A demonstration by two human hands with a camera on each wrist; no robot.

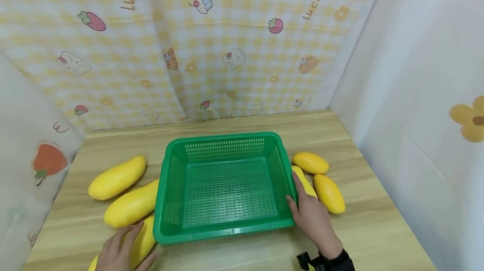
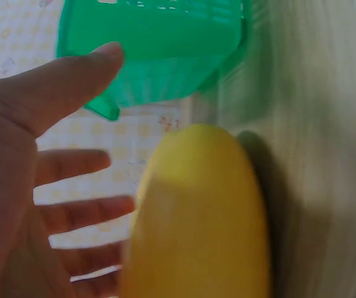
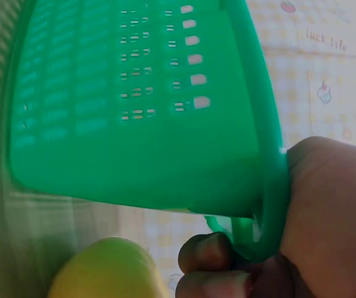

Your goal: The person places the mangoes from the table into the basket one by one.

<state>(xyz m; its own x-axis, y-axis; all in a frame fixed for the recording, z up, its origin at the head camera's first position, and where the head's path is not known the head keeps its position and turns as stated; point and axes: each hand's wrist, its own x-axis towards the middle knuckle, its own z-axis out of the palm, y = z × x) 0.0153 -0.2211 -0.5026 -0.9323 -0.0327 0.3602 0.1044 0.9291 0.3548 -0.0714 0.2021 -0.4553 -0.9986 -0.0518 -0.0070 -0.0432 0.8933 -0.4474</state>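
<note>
My right hand (image 1: 315,218) grips the right rim of a green plastic basket (image 1: 232,233), thumb on the inner side. In the right wrist view, curled fingers (image 3: 218,282) lie under that rim (image 3: 271,155). The basket has a mesh floor and holds nothing. My left hand (image 1: 121,248) reaches over the nearest of several long yellow fruits (image 1: 143,241), left of the basket. Its fingers are spread and fairly straight beside that fruit (image 2: 199,217) in the left wrist view, with the thumb (image 2: 72,84) apart from it.
Two more long yellow fruits (image 1: 117,178) (image 1: 132,204) lie at the left. Right of the basket are smaller yellow mangoes (image 1: 311,163) (image 1: 330,194) and another yellow fruit (image 1: 304,180) partly behind the right hand. A patterned cloth (image 1: 234,82) hangs behind the wooden table (image 1: 378,229).
</note>
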